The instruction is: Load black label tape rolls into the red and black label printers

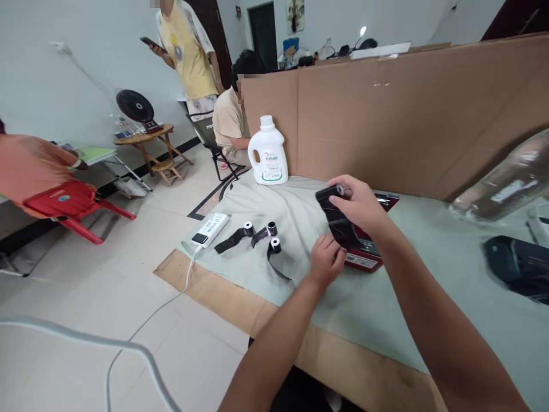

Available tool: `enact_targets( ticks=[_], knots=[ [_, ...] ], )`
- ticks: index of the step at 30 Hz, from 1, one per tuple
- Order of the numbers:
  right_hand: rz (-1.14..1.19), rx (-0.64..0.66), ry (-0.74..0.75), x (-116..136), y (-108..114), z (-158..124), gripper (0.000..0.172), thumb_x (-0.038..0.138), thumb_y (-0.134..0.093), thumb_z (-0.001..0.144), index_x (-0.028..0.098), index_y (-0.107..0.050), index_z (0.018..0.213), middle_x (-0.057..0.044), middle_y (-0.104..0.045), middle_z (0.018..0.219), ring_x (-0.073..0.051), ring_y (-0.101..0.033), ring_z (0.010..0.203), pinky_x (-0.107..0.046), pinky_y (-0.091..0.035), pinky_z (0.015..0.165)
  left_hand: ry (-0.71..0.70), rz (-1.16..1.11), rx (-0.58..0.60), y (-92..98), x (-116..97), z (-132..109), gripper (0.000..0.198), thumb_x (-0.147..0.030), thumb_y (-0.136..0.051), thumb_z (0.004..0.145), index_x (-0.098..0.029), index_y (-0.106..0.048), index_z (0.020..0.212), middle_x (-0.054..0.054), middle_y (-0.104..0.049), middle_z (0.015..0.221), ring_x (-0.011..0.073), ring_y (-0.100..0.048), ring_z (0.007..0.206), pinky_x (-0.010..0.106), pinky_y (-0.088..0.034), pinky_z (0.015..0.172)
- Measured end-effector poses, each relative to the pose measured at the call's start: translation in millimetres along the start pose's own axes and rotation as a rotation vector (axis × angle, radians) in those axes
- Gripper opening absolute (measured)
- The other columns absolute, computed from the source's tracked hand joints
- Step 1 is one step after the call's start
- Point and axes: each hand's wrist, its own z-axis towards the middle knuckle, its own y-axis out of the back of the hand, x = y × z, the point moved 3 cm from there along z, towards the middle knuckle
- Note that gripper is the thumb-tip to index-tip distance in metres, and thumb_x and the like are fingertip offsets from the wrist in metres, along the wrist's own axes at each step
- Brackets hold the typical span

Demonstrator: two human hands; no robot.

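I have the right hand (pixel 360 203) pinching a black roll (pixel 328 198), its loose strip (pixel 343 230) hanging by a red box (pixel 369 247); the left hand's (pixel 326 260) fingers curl beside it, grip unclear to me. I can't read the box's white label (pixel 361 261) or the white bottle's (pixel 269 151); a chair (pixel 206 130) shows "PRO"
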Motion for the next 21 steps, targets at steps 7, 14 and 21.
enact_targets(
  ticks=[7, 14, 21],
  knots=[
    [-0.299, 0.171, 0.036, 21.4, -125.2, 68.7, 0.039, 0.003, -0.048, 0.086, 0.014, -0.057, 0.124, -0.015, -0.057, 0.124, -0.027, -0.061, 0.108, -0.038, -0.049, 0.093, 0.098, -0.157, 0.043, -9.7, 9.0, -2.7, 0.025, -0.033, -0.056, 0.092, -0.022, -0.071, 0.109, 0.011, -0.073, 0.113, 0.0301, -0.065, 0.110, 0.050, -0.051, 0.103],
    [-0.574, 0.467, -0.058, -10.0, -196.7, 75.5, 0.039, 0.002, -0.055, 0.084, 0.012, -0.063, 0.121, -0.021, -0.059, 0.123, -0.029, -0.063, 0.100, -0.039, -0.051, 0.084, 0.162, -0.416, 0.067, -4.5, 6.7, -2.7, 0.032, -0.029, -0.058, 0.096, -0.022, -0.067, 0.126, 0.009, -0.059, 0.144, 0.0268, -0.056, 0.132, 0.043, -0.038, 0.121],
    [-0.532, 0.489, 0.133, 32.3, -209.6, 80.3, 0.038, 0.020, -0.054, 0.093, 0.021, -0.067, 0.129, -0.016, -0.064, 0.129, -0.036, -0.049, 0.127, -0.050, -0.039, 0.103, 0.164, -0.316, 0.119, -10.4, 9.7, -0.3, 0.032, -0.028, -0.056, 0.097, -0.023, -0.066, 0.127, 0.008, -0.059, 0.144, 0.0249, -0.056, 0.132, 0.044, -0.041, 0.121]
  ],
)
